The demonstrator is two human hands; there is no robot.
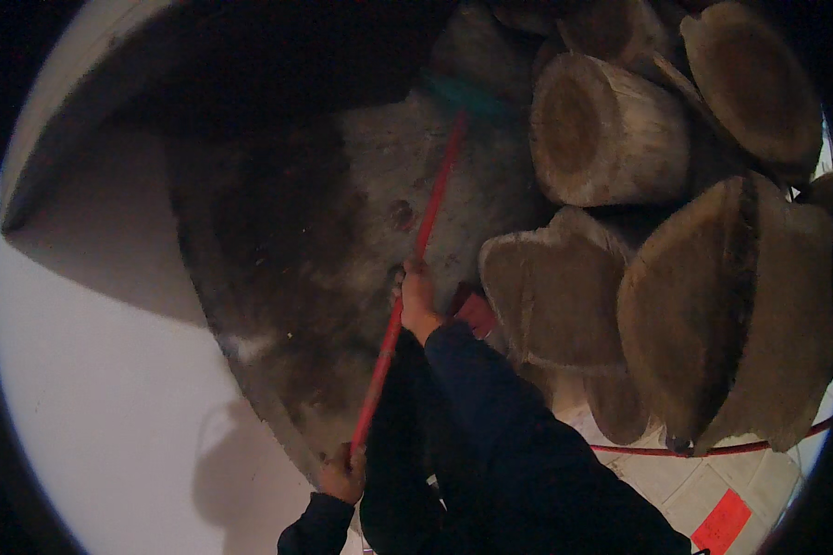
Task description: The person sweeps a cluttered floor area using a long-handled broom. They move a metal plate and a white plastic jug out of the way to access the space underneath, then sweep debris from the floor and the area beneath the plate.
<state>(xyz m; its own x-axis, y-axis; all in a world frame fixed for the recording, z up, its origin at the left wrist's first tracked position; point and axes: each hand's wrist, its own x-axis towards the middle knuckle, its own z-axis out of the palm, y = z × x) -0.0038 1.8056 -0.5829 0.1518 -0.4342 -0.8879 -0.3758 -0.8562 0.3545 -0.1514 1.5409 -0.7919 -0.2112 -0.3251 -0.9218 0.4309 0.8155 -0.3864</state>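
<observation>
A red broom handle (pixel 439 187) runs up and slightly right across the view, ending in a blurred teal broom head (pixel 466 94) on a dim, stained floor (pixel 382 243). Near the middle of the handle, my right hand (pixel 418 295) is closed around it. My left hand (pixel 343 475) grips its lower end, at the bottom of the view. Both sleeves are dark. The bristles and the floor just beyond them are hard to make out in shadow.
Cut log sections (pixel 618 132) and thick wood slabs (pixel 562 302) are piled at the right. A pale wall (pixel 111 361) curves along the left. Near my right forearm lies a red object (pixel 475 316). A red hose or cable (pixel 729 450) crosses light tiles at the lower right, near a red rectangle (pixel 722 522).
</observation>
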